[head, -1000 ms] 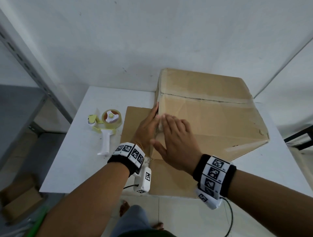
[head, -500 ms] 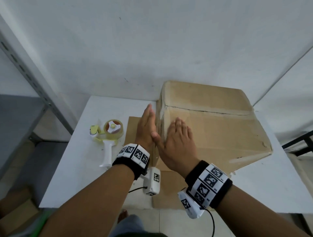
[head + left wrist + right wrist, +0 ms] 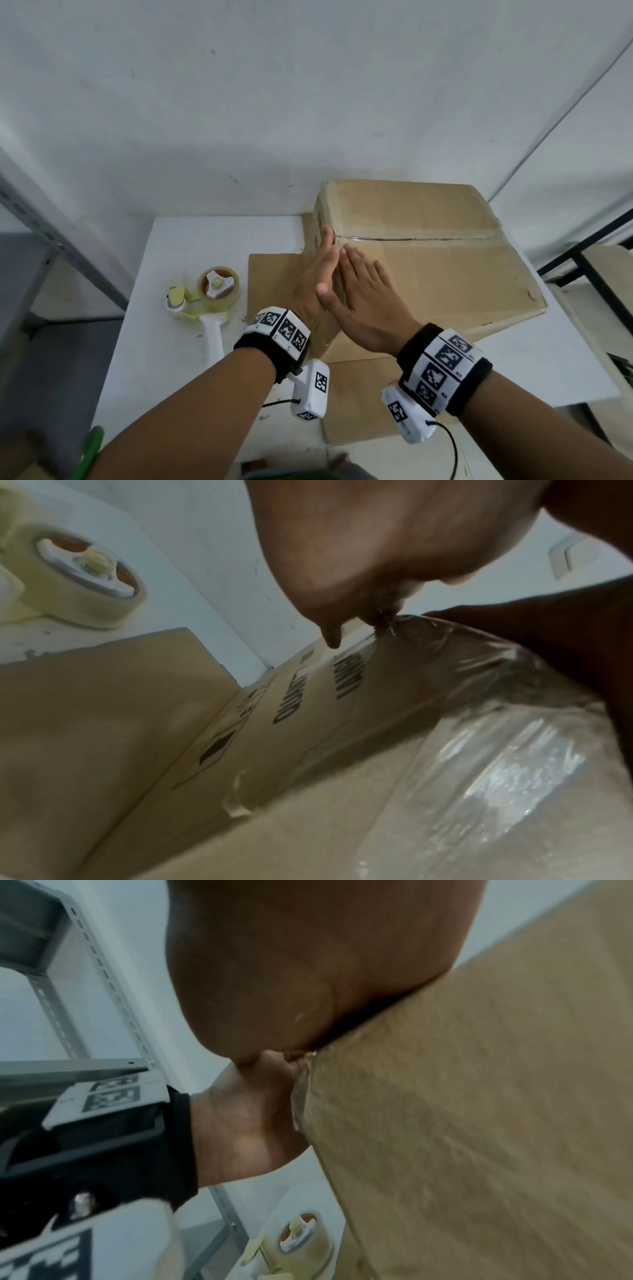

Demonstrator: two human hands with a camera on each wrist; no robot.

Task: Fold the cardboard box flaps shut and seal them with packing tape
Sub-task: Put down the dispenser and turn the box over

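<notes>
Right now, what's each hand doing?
Left hand: open, flat against the cardboard box end.
Right hand: open, flat on the box top.

A white tabletop (image 3: 212,240) stands against a pale, scuffed wall (image 3: 239,102), and a flat sheet of cardboard (image 3: 274,274) lies on the tabletop, reaching past its near edge. Left of the tabletop rises a slanted grey metal shelf upright (image 3: 51,233) with a row of slots. Right of the tabletop a black metal frame (image 3: 582,260) shows, and a green object (image 3: 90,448), too blurred to identify, lies below the near left corner.
</notes>
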